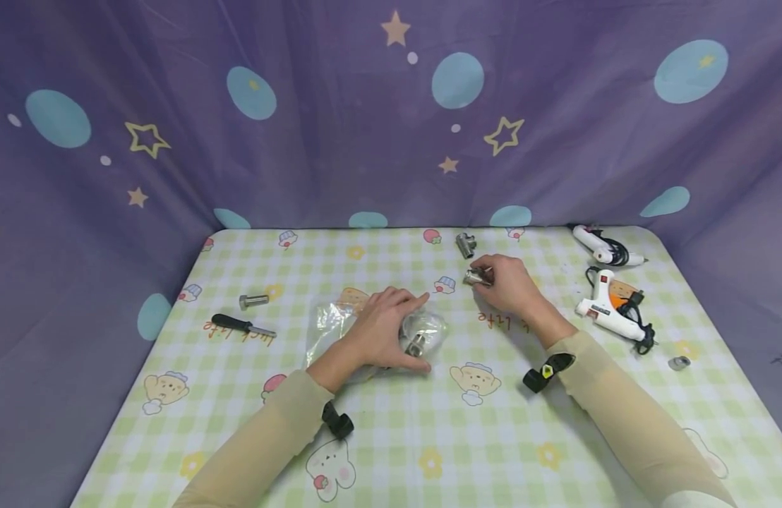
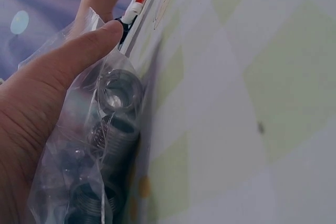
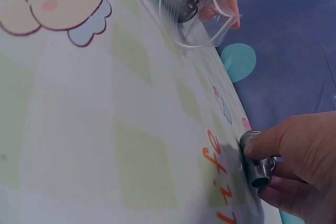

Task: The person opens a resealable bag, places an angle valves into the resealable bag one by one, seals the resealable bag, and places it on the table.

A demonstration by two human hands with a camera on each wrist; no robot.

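My left hand (image 1: 385, 328) holds a clear plastic bag (image 1: 327, 328) on the table, thumb and index finger spread around its right end. Metal pipe fittings (image 2: 118, 129), some with threads, show through the plastic in the left wrist view. The far side of the bag is hidden under the hand. My right hand (image 1: 508, 282) pinches a shiny metal pipe fitting (image 3: 257, 163) between thumb and fingers, low over the tablecloth. Just beyond it lies a metal tee fitting (image 1: 466, 245).
On the left lie a large bolt (image 1: 254, 301) and a black-handled screwdriver (image 1: 243, 325). Two white glue guns with black cords, one farther back (image 1: 603, 247) and one nearer (image 1: 610, 310), lie at the right. A small metal fitting (image 1: 679, 363) sits near the right edge of the checked tablecloth (image 1: 480, 451).
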